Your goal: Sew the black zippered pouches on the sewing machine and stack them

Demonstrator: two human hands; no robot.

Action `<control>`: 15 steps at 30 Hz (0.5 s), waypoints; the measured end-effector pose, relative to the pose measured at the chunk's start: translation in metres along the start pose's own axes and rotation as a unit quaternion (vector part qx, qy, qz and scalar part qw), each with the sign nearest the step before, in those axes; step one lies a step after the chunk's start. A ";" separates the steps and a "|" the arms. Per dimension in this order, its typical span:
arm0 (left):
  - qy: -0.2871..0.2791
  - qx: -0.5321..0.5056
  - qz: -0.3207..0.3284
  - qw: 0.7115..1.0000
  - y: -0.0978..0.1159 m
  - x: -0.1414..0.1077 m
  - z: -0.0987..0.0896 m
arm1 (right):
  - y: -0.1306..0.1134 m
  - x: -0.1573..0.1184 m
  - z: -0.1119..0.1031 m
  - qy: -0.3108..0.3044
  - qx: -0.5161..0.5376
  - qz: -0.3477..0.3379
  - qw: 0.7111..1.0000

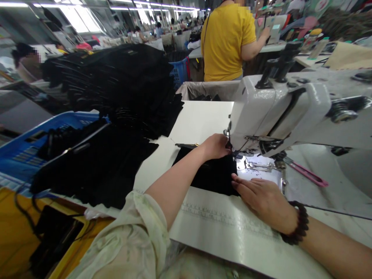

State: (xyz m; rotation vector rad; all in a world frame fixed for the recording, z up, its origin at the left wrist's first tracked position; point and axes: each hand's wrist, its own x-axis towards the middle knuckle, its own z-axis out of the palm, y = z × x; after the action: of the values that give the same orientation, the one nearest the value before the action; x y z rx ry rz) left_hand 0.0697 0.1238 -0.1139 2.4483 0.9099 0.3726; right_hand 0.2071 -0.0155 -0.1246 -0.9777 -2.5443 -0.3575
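A black fabric piece [213, 174] lies on the white sewing table [203, 116], its right edge beside the lit needle plate [252, 164]. A white sewing machine head [261, 108] stands over that edge. My left hand [216, 146] is at the fabric's far edge close to the needle area, fingers bent down; what its fingertips grip is hidden. Near the fabric's lower right corner, my right hand [261, 197] rests palm down, its fingers stretched out and their tips touching the cloth. A dark zipper end with a metal pull [196, 145] shows left of my left hand.
Tall stacks of black fabric [116, 85] stand at the left, with more black pieces over a blue basket [55, 120]. Pink snips [310, 174] lie right of the needle plate. A person in a yellow shirt [225, 38] stands beyond the table.
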 end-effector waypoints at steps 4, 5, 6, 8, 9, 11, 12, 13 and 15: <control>0.002 0.015 0.003 1.000 0.000 0.000 -0.002 | 0.001 0.000 0.001 0.010 0.005 0.013 1.000; -0.005 0.014 0.005 1.000 0.000 -0.001 -0.003 | 0.000 0.000 0.001 0.009 0.005 0.012 1.000; -0.013 0.013 0.008 1.000 0.000 -0.001 -0.003 | -0.001 0.000 0.000 0.007 0.007 0.007 1.000; -0.029 0.010 0.011 0.999 0.001 -0.002 -0.005 | -0.002 0.000 -0.001 0.004 0.014 -0.007 1.000; -0.035 0.007 0.013 0.999 0.001 -0.003 -0.006 | -0.003 0.000 -0.002 0.005 0.019 -0.013 1.000; -0.041 0.001 0.016 0.999 0.002 -0.003 -0.006 | -0.003 0.000 -0.004 0.006 0.030 -0.021 0.999; -0.043 -0.003 0.018 0.999 0.002 -0.003 -0.007 | -0.003 0.001 -0.005 0.007 0.035 -0.024 0.999; -0.044 -0.007 0.018 0.999 0.002 -0.003 -0.007 | -0.003 0.001 -0.005 0.005 0.039 -0.025 0.999; -0.043 -0.014 0.015 0.999 0.002 -0.003 -0.006 | -0.003 0.002 -0.005 0.003 0.044 -0.026 0.999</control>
State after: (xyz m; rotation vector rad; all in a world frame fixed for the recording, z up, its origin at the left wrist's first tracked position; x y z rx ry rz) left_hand 0.0663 0.1229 -0.1076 2.4346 0.8279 0.2856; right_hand 0.2054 -0.0181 -0.1197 -0.8776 -2.5618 -0.2611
